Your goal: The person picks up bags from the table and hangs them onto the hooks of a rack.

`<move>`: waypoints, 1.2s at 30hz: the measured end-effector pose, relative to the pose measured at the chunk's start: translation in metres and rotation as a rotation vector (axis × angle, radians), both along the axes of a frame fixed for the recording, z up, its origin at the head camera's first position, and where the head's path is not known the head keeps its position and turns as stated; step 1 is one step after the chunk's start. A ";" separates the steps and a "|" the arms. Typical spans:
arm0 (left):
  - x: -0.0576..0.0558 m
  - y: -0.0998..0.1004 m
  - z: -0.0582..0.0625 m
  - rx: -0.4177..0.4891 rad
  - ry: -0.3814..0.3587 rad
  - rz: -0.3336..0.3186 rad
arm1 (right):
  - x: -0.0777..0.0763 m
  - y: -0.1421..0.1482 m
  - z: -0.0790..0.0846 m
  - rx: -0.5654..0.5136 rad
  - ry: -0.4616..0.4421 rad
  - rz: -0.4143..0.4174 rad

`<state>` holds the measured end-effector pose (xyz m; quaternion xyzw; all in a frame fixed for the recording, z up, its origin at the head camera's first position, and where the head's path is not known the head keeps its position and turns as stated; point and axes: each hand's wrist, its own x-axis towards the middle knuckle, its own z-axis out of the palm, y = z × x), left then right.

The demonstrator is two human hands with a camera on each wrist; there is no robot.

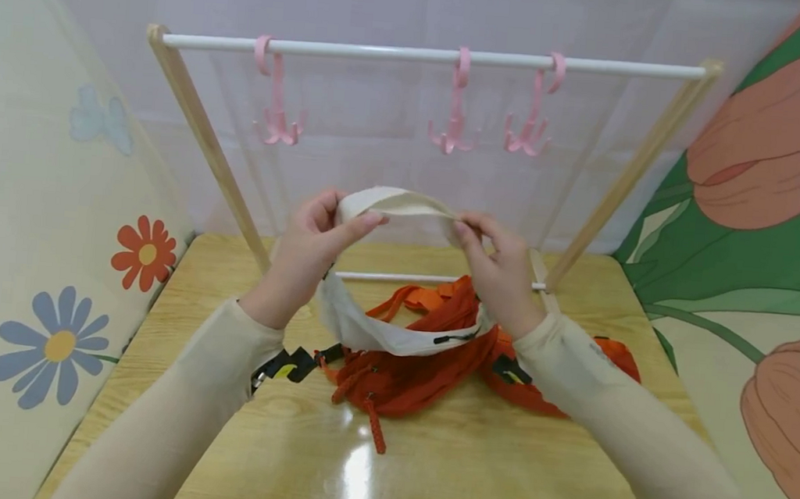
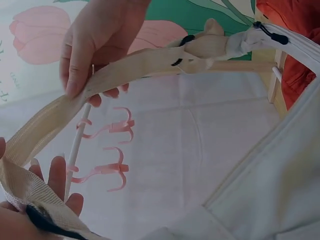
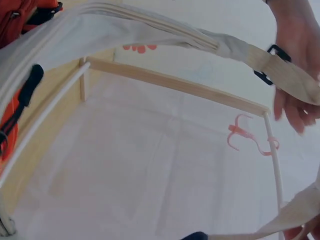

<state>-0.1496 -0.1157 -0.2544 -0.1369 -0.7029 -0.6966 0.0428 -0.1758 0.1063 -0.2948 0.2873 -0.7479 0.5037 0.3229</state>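
Observation:
A white waist bag (image 1: 382,338) with a zip and a dark zip pull hangs from its beige strap (image 2: 132,67), which arches up in a loop between both hands. On the left side of the loop, my left hand (image 1: 312,235) holds the strap, its thumb laid along the band. The fingers and thumb of my right hand (image 1: 500,265) pinch the strap's other side. A black strap buckle (image 3: 272,65) shows near the left hand in the right wrist view. Behind and below the white bag, a red-orange bag (image 1: 403,391) lies on the table.
Over the wooden table (image 1: 271,459) stands a rack with a white rail (image 1: 373,53) and wooden side posts. Pink hooks (image 1: 455,128) hang from the rail. Another orange bag (image 1: 617,357) lies at the right, partly behind the right sleeve. Flower-printed walls flank the table.

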 end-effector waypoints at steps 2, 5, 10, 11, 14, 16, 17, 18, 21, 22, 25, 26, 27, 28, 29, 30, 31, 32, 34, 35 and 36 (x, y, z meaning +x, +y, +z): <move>0.001 -0.003 -0.001 -0.065 -0.026 -0.001 | -0.001 0.001 0.006 0.001 -0.008 -0.009; 0.001 -0.006 -0.004 -0.160 -0.052 -0.031 | -0.005 0.003 0.013 0.003 -0.015 -0.023; -0.002 -0.007 -0.009 -0.321 -0.080 -0.092 | -0.008 0.004 0.023 0.023 -0.004 -0.032; -0.003 -0.007 -0.009 -0.361 -0.085 -0.102 | -0.008 0.004 0.025 0.032 0.002 -0.029; -0.005 0.000 -0.008 -0.447 -0.097 -0.123 | -0.009 0.004 0.030 0.077 0.016 -0.015; -0.006 0.006 -0.005 -0.483 -0.084 -0.114 | -0.010 0.004 0.033 0.119 0.028 -0.013; -0.006 0.010 -0.003 -0.491 -0.070 -0.104 | -0.010 0.003 0.035 0.142 0.036 -0.013; -0.007 0.014 0.000 -0.492 -0.051 -0.090 | -0.010 0.003 0.037 0.164 0.044 -0.013; -0.008 0.026 0.009 -0.512 0.031 -0.032 | -0.009 0.001 0.043 0.221 0.061 -0.014; -0.008 0.030 0.012 -0.530 0.068 -0.004 | -0.009 0.000 0.045 0.237 0.067 -0.015; -0.008 0.037 0.019 -0.632 0.215 0.101 | -0.009 -0.002 0.051 0.263 0.082 -0.013; -0.009 0.039 0.021 -0.677 0.272 0.140 | -0.009 -0.003 0.052 0.270 0.091 -0.013; -0.009 0.039 0.022 -0.717 0.330 0.180 | -0.010 -0.004 0.054 0.274 0.101 -0.012; -0.009 0.040 0.023 -0.747 0.380 0.217 | -0.010 -0.004 0.054 0.275 0.110 -0.012; -0.010 0.040 0.024 -0.773 0.429 0.245 | -0.010 -0.004 0.055 0.274 0.116 -0.009; -0.011 0.040 0.025 -0.789 0.470 0.266 | -0.011 -0.004 0.056 0.278 0.122 -0.008; -0.011 0.040 0.026 -0.802 0.502 0.284 | -0.011 -0.004 0.056 0.280 0.126 -0.007; -0.012 0.040 0.027 -0.804 0.520 0.291 | -0.011 -0.004 0.056 0.281 0.125 -0.004; -0.012 0.040 0.029 -0.815 0.536 0.294 | -0.011 -0.004 0.055 0.278 0.114 0.008; -0.012 0.040 0.031 -0.824 0.539 0.292 | -0.011 -0.004 0.054 0.274 0.104 0.015; -0.012 0.040 0.032 -0.831 0.536 0.290 | -0.011 -0.004 0.053 0.268 0.093 0.022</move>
